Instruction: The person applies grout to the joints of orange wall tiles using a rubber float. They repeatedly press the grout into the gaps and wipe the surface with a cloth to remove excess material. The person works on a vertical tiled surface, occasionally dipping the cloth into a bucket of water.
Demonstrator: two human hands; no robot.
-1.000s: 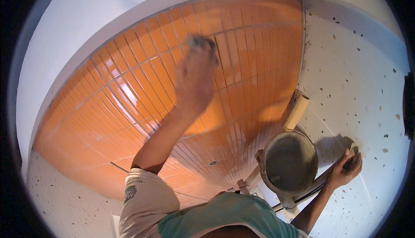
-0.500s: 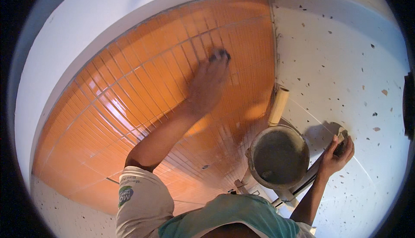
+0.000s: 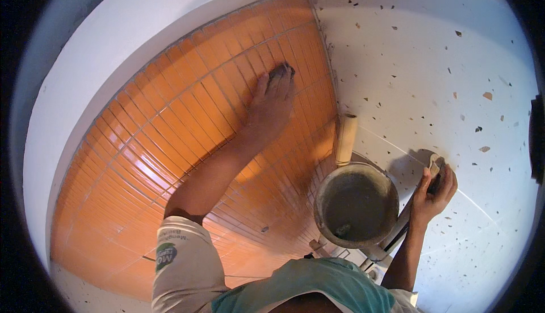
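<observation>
My left hand (image 3: 271, 105) reaches up over a wall of glossy orange tiles (image 3: 198, 103). Its fingers press a dark grey sponge-like pad (image 3: 281, 72) flat against the tile joints near the upper right of the orange area. On the right, my right hand (image 3: 436, 196) grips a small pale-and-dark wad (image 3: 435, 165) beside the white speckled surface (image 3: 409, 86). The fingers hide much of that wad, so I cannot tell what it is. Between my arms stands a round bucket (image 3: 321, 202) holding dark grey matter, nearest to my right hand.
A pale yellowish tube (image 3: 347, 140) stands just beyond the bucket, by the corner where orange tiles meet the speckled surface. A white curved border (image 3: 74, 74) runs along the orange tiles' upper left. Dark and pale bars (image 3: 392, 239) lie beside the bucket.
The whole view has shifted, so the bucket, tube and corner sit further left. My left hand, with the grey pad, now lies closer to the corner. My right hand keeps its grip.
</observation>
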